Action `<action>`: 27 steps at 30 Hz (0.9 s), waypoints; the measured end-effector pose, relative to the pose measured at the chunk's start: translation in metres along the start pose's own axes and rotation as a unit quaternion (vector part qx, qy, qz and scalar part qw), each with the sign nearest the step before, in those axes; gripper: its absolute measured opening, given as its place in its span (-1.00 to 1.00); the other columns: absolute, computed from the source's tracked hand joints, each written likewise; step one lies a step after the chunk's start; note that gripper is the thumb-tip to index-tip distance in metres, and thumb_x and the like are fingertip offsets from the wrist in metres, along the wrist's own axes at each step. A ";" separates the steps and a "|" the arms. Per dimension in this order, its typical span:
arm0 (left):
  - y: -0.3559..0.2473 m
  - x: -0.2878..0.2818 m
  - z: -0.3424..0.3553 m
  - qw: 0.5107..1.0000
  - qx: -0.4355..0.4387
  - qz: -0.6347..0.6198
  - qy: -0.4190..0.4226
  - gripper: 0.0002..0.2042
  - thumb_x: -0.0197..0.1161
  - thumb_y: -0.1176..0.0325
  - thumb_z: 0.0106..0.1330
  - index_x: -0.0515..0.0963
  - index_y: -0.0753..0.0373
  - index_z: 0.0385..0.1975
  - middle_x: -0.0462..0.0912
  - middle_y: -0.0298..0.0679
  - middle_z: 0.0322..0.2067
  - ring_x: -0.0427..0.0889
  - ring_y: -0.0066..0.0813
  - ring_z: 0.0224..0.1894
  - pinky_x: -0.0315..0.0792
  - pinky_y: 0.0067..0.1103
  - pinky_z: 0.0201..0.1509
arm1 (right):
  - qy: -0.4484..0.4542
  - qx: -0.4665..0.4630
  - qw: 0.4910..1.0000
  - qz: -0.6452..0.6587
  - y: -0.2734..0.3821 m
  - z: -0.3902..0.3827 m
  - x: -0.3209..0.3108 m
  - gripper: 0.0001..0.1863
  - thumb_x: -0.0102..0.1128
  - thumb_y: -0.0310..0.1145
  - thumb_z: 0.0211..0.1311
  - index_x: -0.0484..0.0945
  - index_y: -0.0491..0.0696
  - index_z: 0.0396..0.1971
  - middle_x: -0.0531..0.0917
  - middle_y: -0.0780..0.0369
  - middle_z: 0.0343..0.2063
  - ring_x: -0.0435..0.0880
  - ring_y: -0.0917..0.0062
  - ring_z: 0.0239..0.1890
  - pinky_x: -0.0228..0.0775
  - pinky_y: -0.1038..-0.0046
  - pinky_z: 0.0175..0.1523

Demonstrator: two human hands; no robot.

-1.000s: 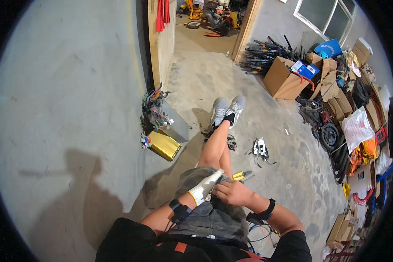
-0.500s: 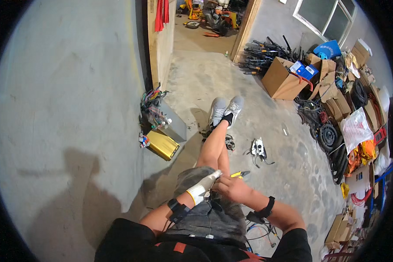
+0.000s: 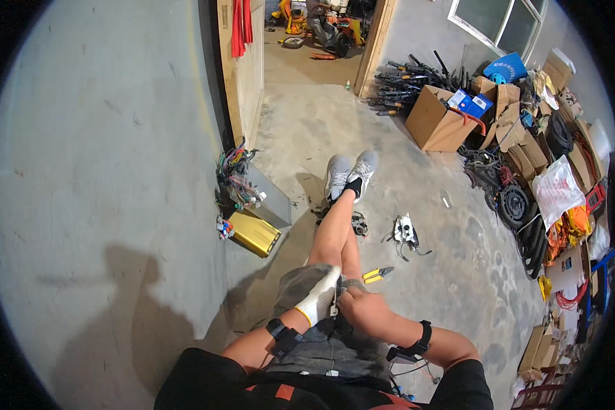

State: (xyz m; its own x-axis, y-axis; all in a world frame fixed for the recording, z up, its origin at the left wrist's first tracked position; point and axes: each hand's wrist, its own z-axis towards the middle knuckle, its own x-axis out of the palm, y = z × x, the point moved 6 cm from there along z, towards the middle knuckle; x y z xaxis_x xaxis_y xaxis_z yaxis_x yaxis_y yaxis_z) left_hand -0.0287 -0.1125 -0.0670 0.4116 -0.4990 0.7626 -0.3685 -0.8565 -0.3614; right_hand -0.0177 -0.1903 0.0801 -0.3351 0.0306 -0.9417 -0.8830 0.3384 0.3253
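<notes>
In my lap, my left hand [image 3: 319, 298], in a white knit glove with a yellow cuff, is closed around a small dark piece with a silvery end [image 3: 334, 309]. A thin cord seems to hang below that piece; its kind is too small to tell. My bare right hand [image 3: 362, 311] is closed against the same piece from the right, its fingertips curled in and mostly hidden. Just beyond the right hand lie yellow-handled pliers [image 3: 377, 275]. Farther out on the floor rests a white part with black cables [image 3: 405, 234].
Gold [image 3: 254, 232] and grey [image 3: 269, 197] metal boxes stand by the left wall, with bundled coloured wires [image 3: 236, 179]. On the right, cardboard boxes [image 3: 439, 121], black tubes and bags pile along the wall. A doorway opens ahead. Loose wires [image 3: 417, 365] lie beside my right forearm.
My hands have drawn slightly apart, the right one shifting down and right. The small silvery-ended piece and the yellow pliers show more fully. The whole view has shifted a little.
</notes>
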 end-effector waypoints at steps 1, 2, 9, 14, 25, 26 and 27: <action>0.001 -0.001 0.001 1.000 0.000 -0.001 -0.001 -0.62 0.03 -0.23 0.50 0.56 -0.09 -0.26 0.57 -0.49 -0.44 0.52 -0.59 -0.47 0.41 -0.54 -0.45 | 0.001 0.000 1.000 0.001 0.000 -0.001 0.000 -0.81 0.12 -0.30 0.36 0.45 -0.13 -0.29 0.61 0.03 -0.36 0.68 0.04 -0.37 0.54 0.07 -0.31; 0.003 -0.003 0.002 1.000 -0.012 0.003 -0.006 -0.62 0.02 -0.22 0.50 0.56 -0.09 -0.27 0.57 -0.48 -0.44 0.52 -0.57 -0.46 0.41 -0.54 -0.44 | -0.008 0.002 1.000 0.013 -0.001 -0.001 -0.002 -0.82 0.11 -0.31 0.35 0.45 -0.13 -0.29 0.61 0.03 -0.36 0.68 0.05 -0.37 0.55 0.07 -0.31; 0.007 -0.010 0.015 1.000 -0.004 0.030 0.007 -0.60 0.01 -0.23 0.50 0.56 -0.04 -0.27 0.58 -0.42 -0.44 0.55 -0.50 -0.43 0.46 -0.51 -0.38 | -0.004 0.011 0.999 0.048 -0.008 0.000 0.003 -0.81 0.21 -0.30 0.29 0.50 -0.12 -0.29 0.62 0.02 -0.38 0.67 0.01 -0.38 0.55 0.07 -0.29; 0.008 -0.014 0.021 0.999 -0.030 0.019 0.039 -0.59 0.01 -0.21 0.50 0.56 0.00 -0.24 0.59 -0.40 -0.42 0.57 -0.48 -0.42 0.47 -0.50 -0.36 | 0.015 -0.025 0.999 0.042 -0.011 0.005 0.002 -0.80 0.11 -0.28 0.37 0.47 -0.12 -0.24 0.61 0.04 -0.35 0.67 0.04 -0.34 0.56 0.09 -0.26; -0.002 0.002 -0.003 0.999 -0.018 0.044 0.016 -0.61 0.04 -0.15 0.52 0.58 -0.04 -0.39 0.52 -0.48 -0.54 0.46 -0.54 -0.54 0.36 -0.59 -0.47 | -0.033 -0.203 0.976 -0.065 0.000 -0.002 -0.004 -0.84 0.14 -0.44 0.18 0.46 -0.15 -0.27 0.54 0.11 -0.36 0.67 0.19 -0.31 0.58 0.24 -0.27; 0.003 -0.003 0.001 0.998 -0.028 0.034 0.041 -0.65 0.05 -0.14 0.52 0.59 -0.05 -0.33 0.54 -0.49 -0.50 0.50 -0.59 -0.50 0.38 -0.59 -0.46 | -0.036 -0.189 0.981 -0.038 -0.001 -0.005 -0.004 -0.84 0.16 -0.42 0.18 0.46 -0.14 -0.27 0.55 0.12 -0.35 0.67 0.20 -0.30 0.58 0.23 -0.27; 0.002 0.003 -0.003 0.997 -0.040 0.025 0.066 -0.67 0.07 -0.13 0.51 0.60 -0.06 -0.26 0.57 -0.49 -0.47 0.54 -0.63 -0.47 0.39 -0.59 -0.46 | -0.041 -0.173 0.984 -0.012 -0.003 -0.006 -0.005 -0.84 0.17 -0.40 0.19 0.47 -0.13 -0.28 0.55 0.12 -0.35 0.67 0.20 -0.30 0.59 0.23 -0.27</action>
State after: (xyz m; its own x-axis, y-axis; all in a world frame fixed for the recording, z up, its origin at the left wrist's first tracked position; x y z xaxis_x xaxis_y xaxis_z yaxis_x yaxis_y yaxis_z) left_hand -0.0306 -0.1151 -0.0637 0.2787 -0.5148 0.8107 -0.4532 -0.8148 -0.3616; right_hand -0.0153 -0.1975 0.0838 -0.2974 0.1080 -0.9486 -0.9542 -0.0005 0.2991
